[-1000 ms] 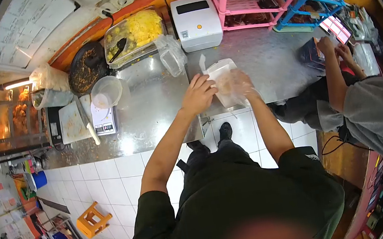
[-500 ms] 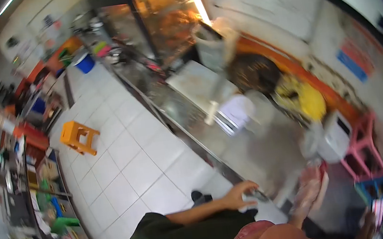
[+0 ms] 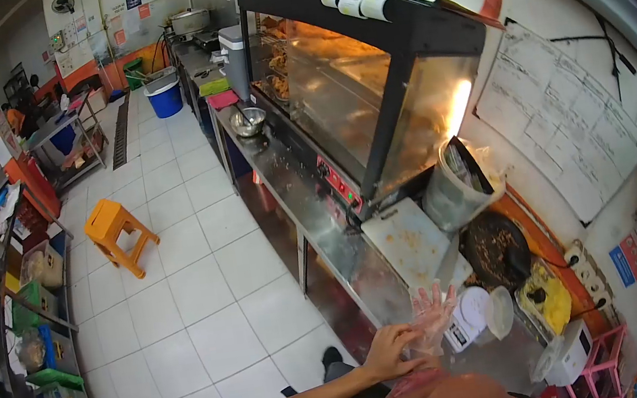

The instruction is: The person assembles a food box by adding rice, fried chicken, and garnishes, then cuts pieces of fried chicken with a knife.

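My left hand (image 3: 393, 351) is bare and its fingers are closed on the wrist side of a clear plastic glove. That glove covers my right hand (image 3: 432, 315), whose fingers are spread above the steel counter (image 3: 366, 278). Just right of the gloved hand sits a white kitchen scale (image 3: 468, 320), with a clear round lid or bowl (image 3: 500, 313) beside it. A stained cutting board (image 3: 408, 242) lies beyond my hands. Next to it are a stone mortar (image 3: 490, 250) with dark contents and a yellow item in a tray (image 3: 551, 300).
A lit glass display case (image 3: 344, 89) stands along the counter, near a plastic bucket (image 3: 455, 188). Farther back are a metal bowl (image 3: 248, 122) and a blue bin (image 3: 164, 98). An orange stool (image 3: 118, 234) stands on the tiled floor, with loaded shelves at left.
The view has turned toward the display case. My hands, apart before, have come together at the glove. My right hand has moved up beside the scale, and its fingers are now spread.
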`<state>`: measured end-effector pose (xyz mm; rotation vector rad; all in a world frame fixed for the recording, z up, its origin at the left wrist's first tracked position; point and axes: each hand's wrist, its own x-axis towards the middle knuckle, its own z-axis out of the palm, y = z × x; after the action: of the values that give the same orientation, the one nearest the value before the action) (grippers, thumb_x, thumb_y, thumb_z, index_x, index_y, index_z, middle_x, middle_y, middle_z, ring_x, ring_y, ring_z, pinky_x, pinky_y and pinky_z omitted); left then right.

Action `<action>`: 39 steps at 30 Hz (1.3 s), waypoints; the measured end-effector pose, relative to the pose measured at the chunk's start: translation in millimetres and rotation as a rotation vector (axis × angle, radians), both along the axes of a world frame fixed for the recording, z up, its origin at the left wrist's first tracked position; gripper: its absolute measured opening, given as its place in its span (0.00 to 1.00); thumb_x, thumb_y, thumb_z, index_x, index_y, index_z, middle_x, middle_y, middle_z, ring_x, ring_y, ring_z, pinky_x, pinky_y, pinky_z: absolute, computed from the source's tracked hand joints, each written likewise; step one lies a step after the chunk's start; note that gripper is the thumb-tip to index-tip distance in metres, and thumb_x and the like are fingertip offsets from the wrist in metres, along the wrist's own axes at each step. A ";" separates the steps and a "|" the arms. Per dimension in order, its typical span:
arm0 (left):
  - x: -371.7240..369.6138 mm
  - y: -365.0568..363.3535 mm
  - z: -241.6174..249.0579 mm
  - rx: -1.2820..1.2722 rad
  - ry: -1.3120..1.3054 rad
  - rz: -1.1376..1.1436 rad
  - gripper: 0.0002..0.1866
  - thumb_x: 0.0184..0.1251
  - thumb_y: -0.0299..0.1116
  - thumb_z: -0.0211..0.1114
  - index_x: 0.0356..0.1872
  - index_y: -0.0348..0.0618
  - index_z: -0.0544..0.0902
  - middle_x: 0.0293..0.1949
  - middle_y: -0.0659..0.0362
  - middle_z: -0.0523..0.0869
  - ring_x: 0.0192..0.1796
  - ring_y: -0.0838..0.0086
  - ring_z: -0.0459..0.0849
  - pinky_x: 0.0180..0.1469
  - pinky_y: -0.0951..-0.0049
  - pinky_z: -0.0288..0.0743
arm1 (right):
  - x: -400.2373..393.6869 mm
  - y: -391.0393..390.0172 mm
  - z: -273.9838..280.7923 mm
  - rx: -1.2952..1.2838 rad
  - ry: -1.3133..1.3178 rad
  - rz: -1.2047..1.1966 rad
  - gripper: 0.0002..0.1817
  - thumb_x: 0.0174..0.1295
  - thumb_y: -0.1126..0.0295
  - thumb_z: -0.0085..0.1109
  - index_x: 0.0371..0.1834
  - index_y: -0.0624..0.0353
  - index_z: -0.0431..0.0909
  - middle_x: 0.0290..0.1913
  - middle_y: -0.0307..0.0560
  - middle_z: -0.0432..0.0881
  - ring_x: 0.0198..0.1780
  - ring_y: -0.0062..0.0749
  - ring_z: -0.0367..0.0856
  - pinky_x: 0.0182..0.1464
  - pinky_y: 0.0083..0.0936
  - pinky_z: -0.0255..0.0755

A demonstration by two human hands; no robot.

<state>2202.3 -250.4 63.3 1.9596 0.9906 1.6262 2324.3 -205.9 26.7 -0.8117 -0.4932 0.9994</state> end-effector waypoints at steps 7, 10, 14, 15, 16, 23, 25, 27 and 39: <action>-56.0 148.8 -14.2 0.144 0.039 -0.374 0.02 0.58 0.31 0.64 0.28 0.48 0.79 0.31 0.61 0.78 0.37 0.64 0.75 0.40 0.63 0.65 | -33.9 145.6 36.1 -0.116 -0.185 0.198 0.43 0.60 0.37 0.45 0.74 0.34 0.38 0.70 0.49 0.54 0.59 0.46 0.65 0.59 0.49 0.57; -75.2 199.0 13.1 0.156 0.076 -0.527 0.03 0.58 0.31 0.62 0.27 0.47 0.78 0.30 0.60 0.77 0.35 0.63 0.74 0.38 0.63 0.65 | -60.4 205.8 58.6 -0.089 -0.210 0.291 0.43 0.60 0.37 0.45 0.74 0.33 0.37 0.70 0.49 0.55 0.58 0.45 0.66 0.58 0.49 0.60; -92.4 247.6 28.5 0.071 0.075 -0.624 0.04 0.60 0.33 0.63 0.29 0.45 0.79 0.30 0.58 0.78 0.36 0.61 0.75 0.39 0.62 0.67 | -74.3 244.0 74.6 -0.032 -0.165 0.118 0.43 0.60 0.37 0.45 0.74 0.33 0.35 0.70 0.49 0.55 0.57 0.44 0.67 0.56 0.49 0.62; -98.3 259.9 39.0 0.089 0.094 -0.783 0.04 0.60 0.33 0.63 0.29 0.45 0.79 0.30 0.58 0.78 0.36 0.61 0.75 0.39 0.62 0.67 | -77.9 249.9 78.7 -0.007 -0.127 0.074 0.44 0.60 0.37 0.45 0.74 0.33 0.34 0.70 0.50 0.55 0.57 0.44 0.67 0.56 0.49 0.63; -105.3 271.9 47.3 0.050 0.150 -0.816 0.05 0.59 0.33 0.64 0.32 0.45 0.80 0.32 0.59 0.79 0.37 0.61 0.76 0.40 0.63 0.68 | -76.2 250.2 81.6 0.022 -0.100 0.001 0.44 0.60 0.38 0.45 0.74 0.32 0.34 0.70 0.50 0.56 0.56 0.44 0.68 0.55 0.49 0.64; -204.4 444.7 191.6 0.465 -0.072 -0.852 0.11 0.46 0.33 0.75 0.30 0.43 0.83 0.27 0.60 0.83 0.26 0.68 0.78 0.29 0.70 0.68 | -63.4 240.6 72.8 -0.088 -0.114 -0.580 0.48 0.58 0.50 0.60 0.74 0.35 0.35 0.59 0.43 0.69 0.39 0.24 0.77 0.38 0.22 0.71; -203.5 490.9 226.7 0.593 -0.157 -0.660 0.10 0.44 0.29 0.75 0.28 0.43 0.83 0.26 0.60 0.82 0.26 0.69 0.78 0.29 0.71 0.67 | -54.2 244.2 73.4 -0.081 -0.181 -0.682 0.45 0.60 0.50 0.59 0.74 0.36 0.38 0.59 0.41 0.69 0.38 0.22 0.78 0.36 0.18 0.70; -187.8 489.7 278.4 0.727 -0.140 -0.559 0.11 0.41 0.25 0.75 0.27 0.43 0.82 0.26 0.61 0.82 0.26 0.70 0.78 0.29 0.73 0.67 | -56.3 229.0 80.7 -0.043 -0.149 -0.763 0.43 0.61 0.51 0.57 0.74 0.38 0.39 0.59 0.43 0.70 0.38 0.22 0.77 0.37 0.19 0.70; -169.1 523.2 345.6 1.105 -0.148 -0.484 0.15 0.35 0.25 0.76 0.28 0.47 0.82 0.29 0.64 0.81 0.32 0.71 0.74 0.35 0.73 0.65 | -136.0 198.7 63.4 -0.098 -0.104 -0.946 0.40 0.61 0.52 0.58 0.72 0.42 0.46 0.53 0.46 0.73 0.35 0.24 0.79 0.35 0.20 0.73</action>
<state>2033.1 272.8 408.9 2.3298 -0.5962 2.1460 2188.3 -7.2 90.0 -1.0379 -0.1013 0.1051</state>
